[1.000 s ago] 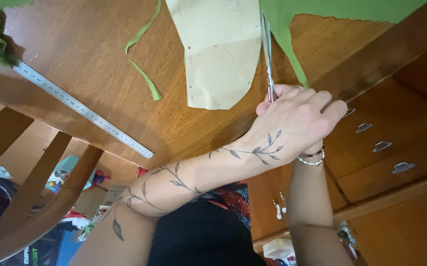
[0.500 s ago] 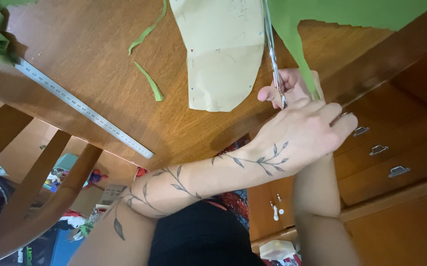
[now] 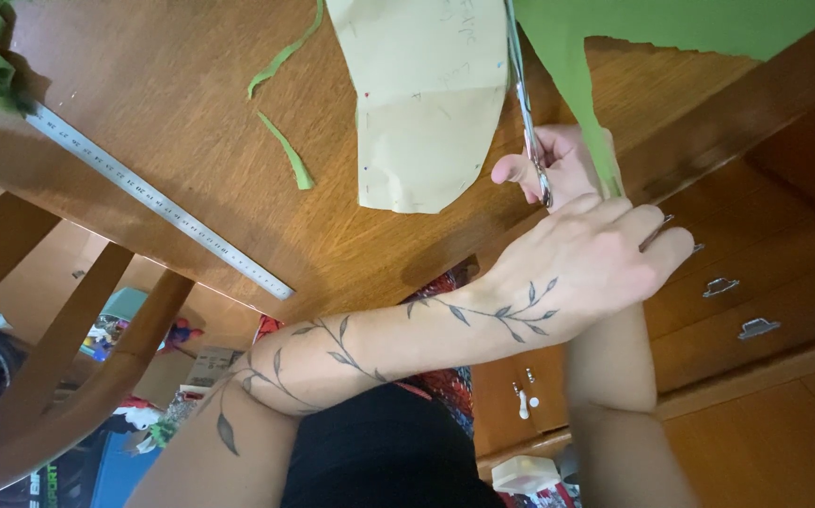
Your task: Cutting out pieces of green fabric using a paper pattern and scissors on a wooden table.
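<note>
- Your left hand (image 3: 595, 268), tattooed, crosses over at 3 o'clock, fingers curled; what it clamps, cannot tell.
- Your right hand (image 3: 558, 169) grips the scissors (image 3: 525, 103).
- Green fabric (image 3: 605, 56) at 1 o'clock, beside the paper pattern (image 3: 421, 103).
- Metal ruler (image 3: 158, 202) at 9 o'clock.

Metal ruler (image 3: 158, 202), green fabric scraps (image 3: 287, 150) on wooden table (image 3: 172, 103).

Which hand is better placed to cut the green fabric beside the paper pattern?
Right. The right hand grips the scissors, whose blades lie between the paper pattern and the green fabric. The left hand lies across the right wrist, holding no tool.
</note>
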